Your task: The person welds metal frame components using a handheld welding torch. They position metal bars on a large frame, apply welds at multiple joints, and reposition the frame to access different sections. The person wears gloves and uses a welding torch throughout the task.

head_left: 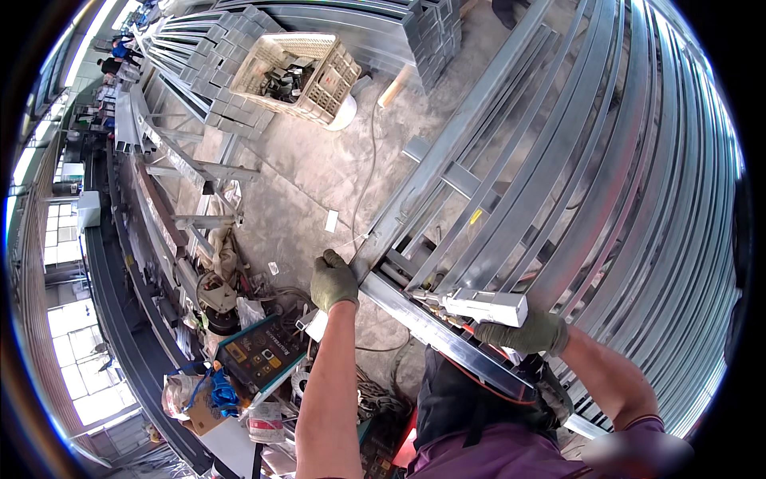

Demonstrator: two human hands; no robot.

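Note:
My left hand point(333, 281), in a dark green glove, is closed beside the corner of a steel frame point(403, 195). What its fingers hold, if anything, is hidden. My right hand point(536, 331), gloved alike, is wrapped round a tool with a white box-shaped body point(487, 306). The tool's thin front end points left, toward the frame corner, just above the near steel bar point(431, 323). Reddish cable shows partly under the tool and my right hand.
Long steel tubes point(590, 160) lie side by side on the right. A beige crate point(327, 84) of small dark parts stands ahead, near stacked square tubes point(231, 68). On the left are a black-topped machine point(259, 351), a bucket point(266, 423) and a metal rack point(187, 164). A cable point(373, 152) crosses the floor.

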